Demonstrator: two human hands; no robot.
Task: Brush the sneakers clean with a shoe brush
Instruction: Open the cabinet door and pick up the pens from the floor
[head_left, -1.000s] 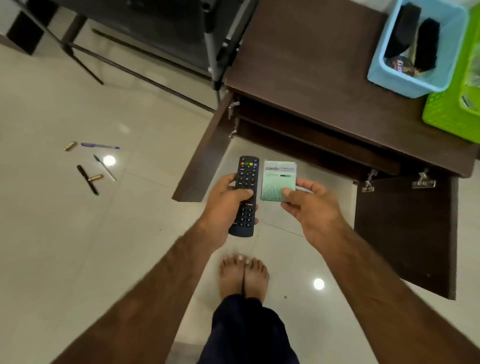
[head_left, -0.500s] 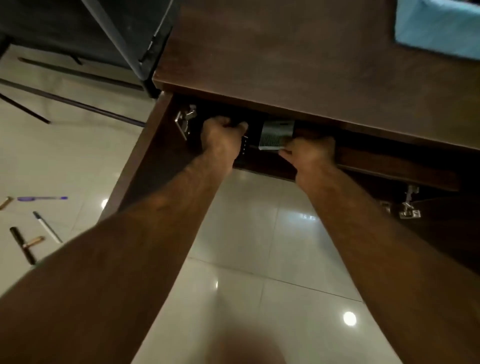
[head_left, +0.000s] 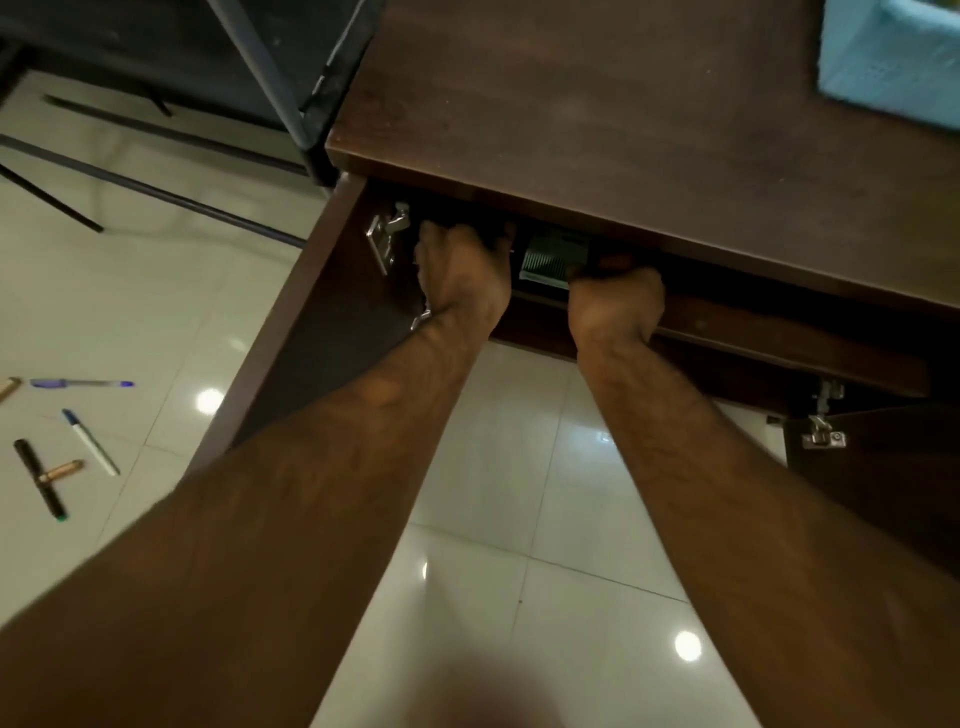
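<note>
While no sneakers or shoe brush are in view, right hand (head_left: 615, 306) curls on a small box (head_left: 550, 255) at the front edge of the cabinet shelf (head_left: 753, 332); left hand (head_left: 462, 275) fingers hidden, grip unknowable. Risk: box tips off that edge on release.

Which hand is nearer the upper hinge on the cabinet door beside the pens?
Left. The left hand sits just right of the hinge; the right hand is farther right, past the striped box.
</note>
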